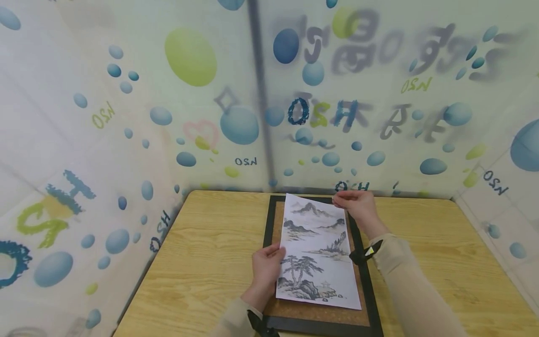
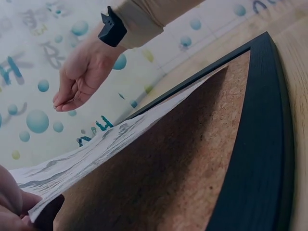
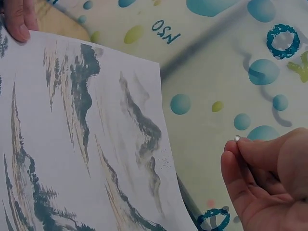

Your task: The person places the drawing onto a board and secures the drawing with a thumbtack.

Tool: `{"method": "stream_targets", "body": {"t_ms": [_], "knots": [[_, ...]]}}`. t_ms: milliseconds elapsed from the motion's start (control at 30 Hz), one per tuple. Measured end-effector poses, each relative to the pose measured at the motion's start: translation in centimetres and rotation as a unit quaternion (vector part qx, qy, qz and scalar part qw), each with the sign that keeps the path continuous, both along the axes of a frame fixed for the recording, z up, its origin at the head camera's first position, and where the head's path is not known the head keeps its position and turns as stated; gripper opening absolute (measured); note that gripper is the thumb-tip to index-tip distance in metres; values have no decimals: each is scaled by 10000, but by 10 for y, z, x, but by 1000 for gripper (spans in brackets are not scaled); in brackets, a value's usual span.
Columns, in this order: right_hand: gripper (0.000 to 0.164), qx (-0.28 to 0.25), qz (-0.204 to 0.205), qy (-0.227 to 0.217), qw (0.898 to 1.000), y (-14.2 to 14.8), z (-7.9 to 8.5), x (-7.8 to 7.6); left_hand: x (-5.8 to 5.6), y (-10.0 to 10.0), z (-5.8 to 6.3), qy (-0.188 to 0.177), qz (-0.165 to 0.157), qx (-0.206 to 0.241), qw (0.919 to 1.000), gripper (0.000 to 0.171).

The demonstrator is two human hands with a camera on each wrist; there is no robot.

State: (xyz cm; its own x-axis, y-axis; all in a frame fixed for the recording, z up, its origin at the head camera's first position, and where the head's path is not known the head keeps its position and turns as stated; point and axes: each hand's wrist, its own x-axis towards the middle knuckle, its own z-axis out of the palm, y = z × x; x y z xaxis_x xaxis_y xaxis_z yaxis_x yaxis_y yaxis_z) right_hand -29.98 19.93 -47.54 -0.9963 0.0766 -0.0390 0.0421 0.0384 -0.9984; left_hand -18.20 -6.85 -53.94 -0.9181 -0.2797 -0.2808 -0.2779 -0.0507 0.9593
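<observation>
A white sheet of paper (image 1: 311,243) printed with an ink landscape of mountains and pines hangs over a cork board (image 1: 278,308) in a black frame. My left hand (image 1: 267,269) pinches the sheet's left edge between thumb and fingers. In the left wrist view, the paper (image 2: 110,142) slants up off the cork (image 2: 207,144), with a shadow under it. Near the sheet's top right corner, my right hand (image 1: 358,208) pinches a small shiny clear thing (image 3: 237,138) between thumb and forefinger. In the right wrist view those fingertips stand apart from the paper.
The framed board lies on a light wooden table (image 1: 210,243). Behind the table rises a pale wall covering (image 1: 210,117) with blue and green bubbles and lettering, and it continues along both sides. Each wrist wears a black strap (image 1: 366,252).
</observation>
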Motion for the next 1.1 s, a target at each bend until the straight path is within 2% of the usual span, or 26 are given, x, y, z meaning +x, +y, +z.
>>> {"method": "stream_targets", "body": {"t_ms": [233, 400, 633, 833, 1100], "knots": [[31, -137, 5, -91, 9999, -4, -9, -4, 0, 0, -4, -47, 14, -139, 9999, 25], [27, 16, -69, -219, 9997, -7, -14, -8, 0, 1, -3, -47, 36, -179, 9998, 25], [29, 73, -93, -403, 9991, -9, -21, -13, 1, 3, -2, -3, 22, -278, 9996, 24], [32, -149, -136, -627, 9978, -11, -30, -18, 2, 3, -4, 28, -12, -309, 9995, 24], [33, -601, -112, -663, 9959, -16, -39, -25, 2, 3, -5, 91, -50, -364, 9993, 23]]}}
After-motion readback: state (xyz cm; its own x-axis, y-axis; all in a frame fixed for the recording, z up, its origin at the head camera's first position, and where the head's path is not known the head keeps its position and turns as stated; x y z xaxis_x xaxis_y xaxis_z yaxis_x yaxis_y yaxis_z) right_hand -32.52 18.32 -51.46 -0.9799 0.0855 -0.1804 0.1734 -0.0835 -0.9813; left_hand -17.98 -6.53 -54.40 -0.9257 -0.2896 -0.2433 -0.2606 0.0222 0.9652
